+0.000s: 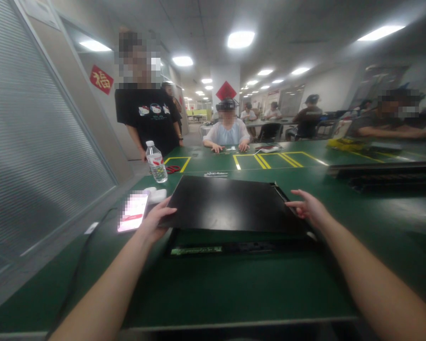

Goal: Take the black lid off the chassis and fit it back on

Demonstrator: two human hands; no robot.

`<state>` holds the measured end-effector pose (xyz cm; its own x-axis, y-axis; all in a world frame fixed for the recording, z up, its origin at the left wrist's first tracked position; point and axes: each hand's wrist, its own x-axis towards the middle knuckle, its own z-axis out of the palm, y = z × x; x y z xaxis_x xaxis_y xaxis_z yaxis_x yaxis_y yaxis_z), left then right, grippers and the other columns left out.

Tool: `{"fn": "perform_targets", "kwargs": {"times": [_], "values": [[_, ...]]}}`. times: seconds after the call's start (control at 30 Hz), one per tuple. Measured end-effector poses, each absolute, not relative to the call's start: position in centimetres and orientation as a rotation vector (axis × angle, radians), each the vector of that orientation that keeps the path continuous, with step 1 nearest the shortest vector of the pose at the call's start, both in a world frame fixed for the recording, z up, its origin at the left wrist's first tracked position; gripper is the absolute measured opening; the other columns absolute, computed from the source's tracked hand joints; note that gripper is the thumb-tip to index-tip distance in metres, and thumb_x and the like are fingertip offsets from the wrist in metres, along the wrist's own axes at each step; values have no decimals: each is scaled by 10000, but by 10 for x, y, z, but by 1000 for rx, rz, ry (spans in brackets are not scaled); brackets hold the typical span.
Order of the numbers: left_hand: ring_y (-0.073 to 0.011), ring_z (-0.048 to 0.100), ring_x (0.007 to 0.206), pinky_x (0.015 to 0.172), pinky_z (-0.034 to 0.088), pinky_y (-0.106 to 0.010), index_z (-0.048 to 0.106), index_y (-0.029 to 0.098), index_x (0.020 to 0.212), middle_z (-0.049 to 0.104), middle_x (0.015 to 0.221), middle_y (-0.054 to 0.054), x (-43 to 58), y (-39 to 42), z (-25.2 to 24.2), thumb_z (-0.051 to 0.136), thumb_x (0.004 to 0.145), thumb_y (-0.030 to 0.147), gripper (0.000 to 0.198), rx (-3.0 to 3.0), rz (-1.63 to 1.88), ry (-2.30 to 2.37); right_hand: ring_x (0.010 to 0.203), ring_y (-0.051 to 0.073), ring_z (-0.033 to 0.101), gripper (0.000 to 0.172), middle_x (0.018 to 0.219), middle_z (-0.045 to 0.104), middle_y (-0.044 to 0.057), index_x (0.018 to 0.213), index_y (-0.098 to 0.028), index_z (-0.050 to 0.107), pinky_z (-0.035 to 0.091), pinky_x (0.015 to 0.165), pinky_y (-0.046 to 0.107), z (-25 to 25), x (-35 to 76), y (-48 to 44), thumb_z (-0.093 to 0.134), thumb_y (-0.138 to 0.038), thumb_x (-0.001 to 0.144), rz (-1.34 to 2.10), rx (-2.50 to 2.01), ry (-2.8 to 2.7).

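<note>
Black panel (230, 206) looks unjoined along its near edge, apart from the dark strip (241, 247); left hand (154, 220) pinches its left side; right hand (310, 209) fingers partly spread, grip unclear.

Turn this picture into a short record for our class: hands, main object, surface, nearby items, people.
Left hand: holds left end of black panel, thumb on top
Right hand: at panel's right edge; grip unclear
Surface: green table
Left of panel: phone, water bottle
People: standing person beyond the water bottle, seated person across the table
</note>
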<state>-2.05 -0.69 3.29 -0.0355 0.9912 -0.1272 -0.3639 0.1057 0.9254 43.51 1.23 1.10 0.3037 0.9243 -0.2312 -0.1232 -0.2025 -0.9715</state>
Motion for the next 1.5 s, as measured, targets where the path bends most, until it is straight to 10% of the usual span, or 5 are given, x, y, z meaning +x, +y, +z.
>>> {"fn": "perform_targets", "kwargs": {"times": [1.5], "values": [[-230,746,794,648,561,-274,609,160,1326,782,1007,-83,-7,-7,18,760,598,73,749,853,1230,1047,317,61,233,426,683,688,100,1217,-150,499,292,342,206,4,446,17,332,-465,983,1058,-1518,-833]]}}
